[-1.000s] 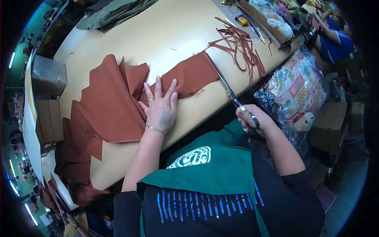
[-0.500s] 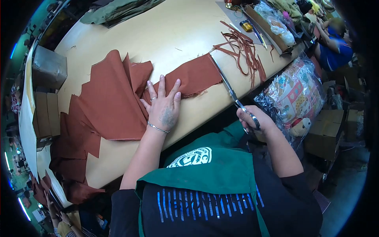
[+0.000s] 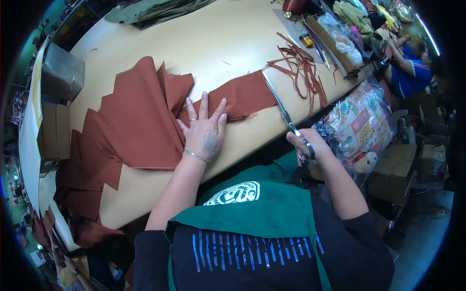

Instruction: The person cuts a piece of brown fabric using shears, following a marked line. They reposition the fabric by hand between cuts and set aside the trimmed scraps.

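Note:
My left hand (image 3: 205, 127) lies flat with fingers spread on the rust-brown fabric (image 3: 138, 111), pressing it to the table. A narrower end of that fabric stretches right from under my fingers. In my right hand (image 3: 313, 147) is a pair of scissors (image 3: 282, 109), held by its handles at the table's front edge. The long blades lie along the right end of the fabric, their tips near its far corner. Whether the blades are fully closed cannot be made out. Just beyond them is a tangle of thin rust-brown strips (image 3: 303, 72).
Dark green cloth (image 3: 160, 12) lies at the table's far side. A yellow item (image 3: 307, 40), pens and a cardboard box (image 3: 335, 46) sit at the back right. A plastic-wrapped bundle (image 3: 361, 121) stands beside the table. Another person (image 3: 410, 72) sits at the far right.
The view has shifted slightly. My left hand stays flat on the fabric, and the scissors remain along its right end, with my right hand nearly in the same place.

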`<action>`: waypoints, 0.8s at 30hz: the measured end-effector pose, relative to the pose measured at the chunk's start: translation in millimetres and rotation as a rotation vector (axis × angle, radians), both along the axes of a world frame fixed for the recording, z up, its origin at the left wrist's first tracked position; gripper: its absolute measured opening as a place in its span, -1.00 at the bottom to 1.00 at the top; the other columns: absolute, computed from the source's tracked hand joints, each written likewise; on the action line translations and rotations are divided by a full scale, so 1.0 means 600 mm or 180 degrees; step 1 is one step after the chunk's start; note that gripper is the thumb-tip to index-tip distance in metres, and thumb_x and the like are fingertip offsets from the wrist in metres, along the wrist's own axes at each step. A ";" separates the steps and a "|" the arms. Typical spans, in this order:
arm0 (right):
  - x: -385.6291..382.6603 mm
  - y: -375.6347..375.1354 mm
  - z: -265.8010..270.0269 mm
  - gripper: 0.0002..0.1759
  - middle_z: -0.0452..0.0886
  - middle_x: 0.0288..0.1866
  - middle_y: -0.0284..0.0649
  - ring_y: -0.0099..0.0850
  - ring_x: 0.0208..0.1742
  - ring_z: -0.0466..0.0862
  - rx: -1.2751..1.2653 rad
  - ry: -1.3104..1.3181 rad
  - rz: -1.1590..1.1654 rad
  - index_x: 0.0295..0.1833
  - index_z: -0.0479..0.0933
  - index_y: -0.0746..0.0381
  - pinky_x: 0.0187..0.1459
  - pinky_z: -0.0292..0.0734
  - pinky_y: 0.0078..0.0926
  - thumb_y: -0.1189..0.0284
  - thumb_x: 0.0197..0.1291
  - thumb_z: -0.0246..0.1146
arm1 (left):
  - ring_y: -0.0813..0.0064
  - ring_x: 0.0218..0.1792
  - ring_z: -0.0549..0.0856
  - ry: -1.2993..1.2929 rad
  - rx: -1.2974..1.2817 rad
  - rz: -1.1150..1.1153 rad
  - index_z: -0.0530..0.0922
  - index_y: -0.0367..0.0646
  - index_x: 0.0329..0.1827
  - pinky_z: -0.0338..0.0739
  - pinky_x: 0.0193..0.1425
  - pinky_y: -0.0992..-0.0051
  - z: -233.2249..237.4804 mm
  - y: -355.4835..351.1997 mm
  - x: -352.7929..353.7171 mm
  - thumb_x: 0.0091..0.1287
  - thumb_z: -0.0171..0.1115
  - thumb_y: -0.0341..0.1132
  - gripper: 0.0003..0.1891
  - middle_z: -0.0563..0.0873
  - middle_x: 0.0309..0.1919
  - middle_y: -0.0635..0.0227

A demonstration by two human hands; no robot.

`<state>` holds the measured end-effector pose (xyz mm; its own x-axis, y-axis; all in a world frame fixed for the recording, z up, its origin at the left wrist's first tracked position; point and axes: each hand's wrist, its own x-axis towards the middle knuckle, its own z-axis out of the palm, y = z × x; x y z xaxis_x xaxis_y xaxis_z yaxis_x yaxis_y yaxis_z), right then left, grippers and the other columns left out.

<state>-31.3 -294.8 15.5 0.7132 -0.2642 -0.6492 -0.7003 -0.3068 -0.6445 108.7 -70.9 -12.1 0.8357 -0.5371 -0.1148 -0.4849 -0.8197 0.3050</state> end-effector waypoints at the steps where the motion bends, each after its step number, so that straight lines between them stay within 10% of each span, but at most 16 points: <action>1: 0.001 0.000 0.004 -0.28 0.35 -0.78 -0.35 -0.58 -0.75 0.40 0.0037 -0.0020 0.0041 -0.67 0.32 0.20 -0.69 0.32 -0.64 -0.32 -0.16 0.14 | -0.06 0.38 -0.21 0.0007 -0.0006 0.0002 0.24 0.37 0.28 -0.25 0.18 -0.37 0.001 0.001 0.000 0.37 -0.31 -0.02 -0.59 -0.04 0.40 0.32; 14: 0.031 -0.001 -0.007 -0.40 0.32 -0.75 -0.39 -0.61 -0.78 0.34 -0.0293 0.0070 0.0105 -0.57 0.34 0.22 -0.73 0.24 -0.69 -0.15 0.06 0.10 | -0.08 0.37 -0.20 -0.0028 -0.0048 -0.0052 0.26 0.34 0.27 -0.19 0.19 -0.36 0.004 0.003 -0.001 0.37 -0.30 -0.01 -0.59 -0.03 0.39 0.28; 19: -0.006 0.029 -0.046 -0.47 0.35 -0.67 -0.39 -0.64 -0.67 0.37 0.0690 -0.1213 -0.1109 -0.45 0.36 0.22 -0.64 0.27 -0.70 -0.09 0.10 0.12 | -0.09 0.37 -0.17 -0.0162 -0.0171 -0.0116 0.27 0.32 0.27 -0.20 0.16 -0.40 0.001 0.007 -0.001 0.36 -0.24 -0.05 -0.59 -0.01 0.38 0.29; 24: -0.037 0.034 -0.090 -0.48 0.35 -0.59 -0.40 -0.64 -0.56 0.38 0.1267 -0.2180 -0.1713 -0.31 0.33 0.23 -0.50 0.32 -0.69 -0.07 0.08 0.14 | 0.13 0.38 -0.02 0.0443 -0.0447 -0.2290 0.34 0.25 0.22 -0.20 0.20 -0.35 0.045 0.010 -0.001 0.19 0.04 0.11 -0.48 0.09 0.36 0.38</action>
